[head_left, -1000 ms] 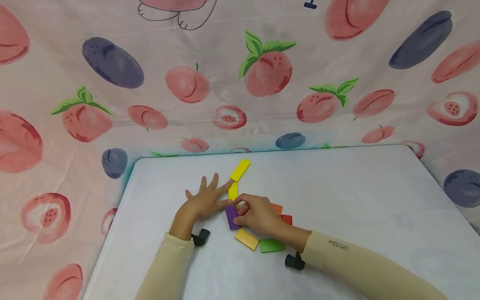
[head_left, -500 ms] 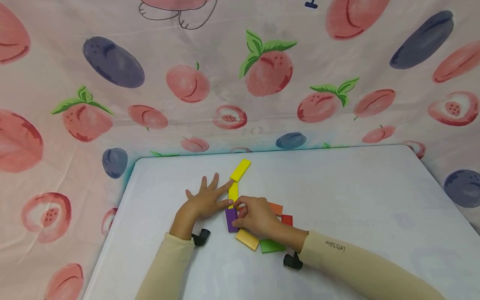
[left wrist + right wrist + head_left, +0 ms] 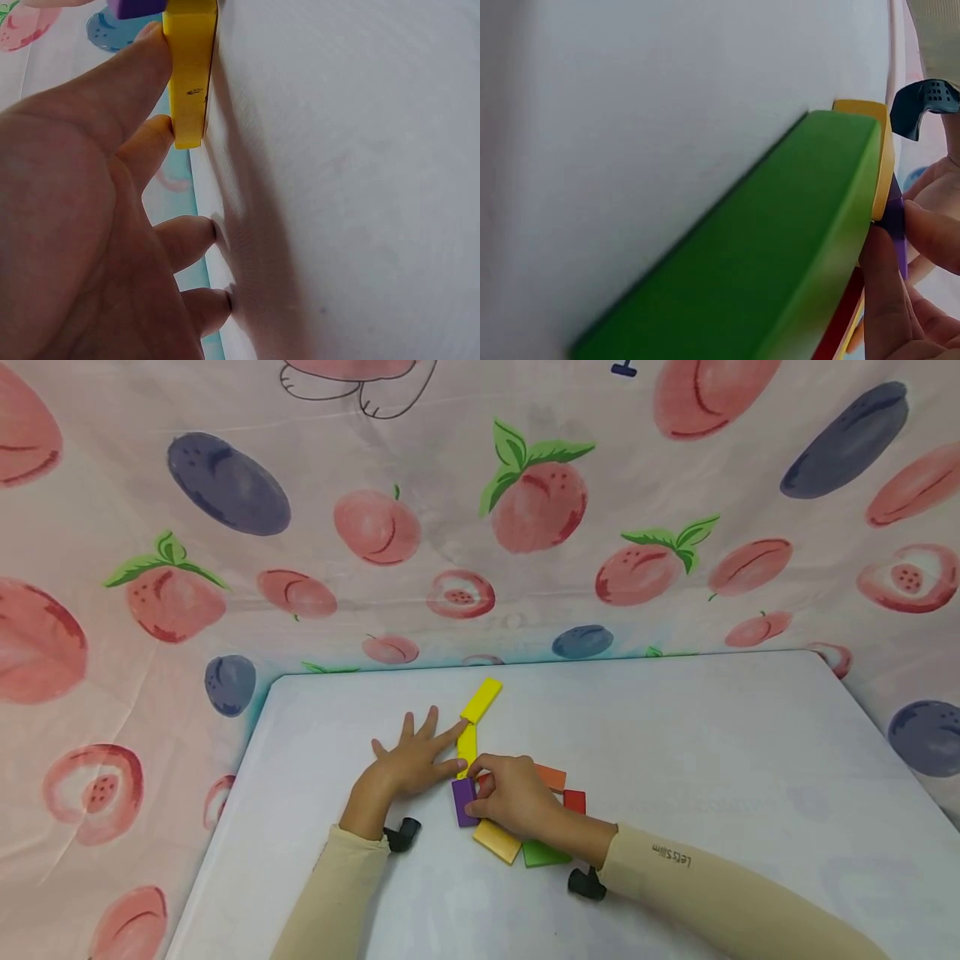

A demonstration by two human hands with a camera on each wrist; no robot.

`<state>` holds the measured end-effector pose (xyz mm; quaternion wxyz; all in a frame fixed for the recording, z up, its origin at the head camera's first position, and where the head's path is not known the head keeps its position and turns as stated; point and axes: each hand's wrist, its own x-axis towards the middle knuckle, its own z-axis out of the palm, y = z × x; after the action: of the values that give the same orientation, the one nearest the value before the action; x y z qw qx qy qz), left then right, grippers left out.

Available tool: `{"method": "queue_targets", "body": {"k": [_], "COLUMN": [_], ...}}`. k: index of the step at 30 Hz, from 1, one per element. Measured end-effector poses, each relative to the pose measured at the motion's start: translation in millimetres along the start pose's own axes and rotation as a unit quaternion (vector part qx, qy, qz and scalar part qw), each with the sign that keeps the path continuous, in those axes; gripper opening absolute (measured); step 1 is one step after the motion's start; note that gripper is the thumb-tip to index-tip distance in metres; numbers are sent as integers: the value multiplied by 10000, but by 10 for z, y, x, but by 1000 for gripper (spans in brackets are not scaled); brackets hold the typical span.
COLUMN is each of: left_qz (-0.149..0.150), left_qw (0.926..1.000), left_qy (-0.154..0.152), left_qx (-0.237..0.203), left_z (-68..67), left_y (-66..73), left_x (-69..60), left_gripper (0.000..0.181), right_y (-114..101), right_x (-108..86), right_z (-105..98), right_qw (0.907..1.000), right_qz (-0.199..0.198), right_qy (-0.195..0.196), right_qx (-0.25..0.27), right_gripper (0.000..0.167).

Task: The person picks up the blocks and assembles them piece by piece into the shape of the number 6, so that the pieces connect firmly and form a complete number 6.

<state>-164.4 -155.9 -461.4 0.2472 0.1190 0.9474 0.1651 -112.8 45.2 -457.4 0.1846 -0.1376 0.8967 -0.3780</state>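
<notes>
My left hand [image 3: 408,762] lies with its fingers spread on the left of two yellow blocks. Its thumb and index finger touch the near yellow block [image 3: 467,745], also seen upright on edge in the left wrist view. The far yellow block [image 3: 482,700] slants off the near one's far end. With curled thumb and index finger, my right hand [image 3: 517,792] pinches the flat purple block [image 3: 464,802] at the near end of the yellow one. In the right wrist view, the thumb presses on the purple block [image 3: 892,219].
Around my right hand lie a golden-yellow block [image 3: 497,842], a green block [image 3: 545,853], a red block [image 3: 574,802] and an orange block [image 3: 551,778]. The hand partly covers another red one. Behind the white table [image 3: 712,735] hangs a fruit-patterned cloth [image 3: 450,468].
The purple block has slid slightly toward me with my right hand, baring more of the near yellow block's end. My left hand stays in place.
</notes>
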Motion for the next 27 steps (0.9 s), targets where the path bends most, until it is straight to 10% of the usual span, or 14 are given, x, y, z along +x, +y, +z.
{"method": "queue_targets", "body": {"k": [27], "left_qz": [52], "left_qw": [10000], "left_qy": [26], "left_qx": [24], "left_z": [8], "left_y": [-10], "left_x": [2], "left_gripper": [70], "right_y": [-14], "right_x": [-4], "right_z": [-21], "right_qw": [9989], "right_qz": [-90], "right_qy": [-75], "right_qx": [-459], "right_gripper": [44]}}
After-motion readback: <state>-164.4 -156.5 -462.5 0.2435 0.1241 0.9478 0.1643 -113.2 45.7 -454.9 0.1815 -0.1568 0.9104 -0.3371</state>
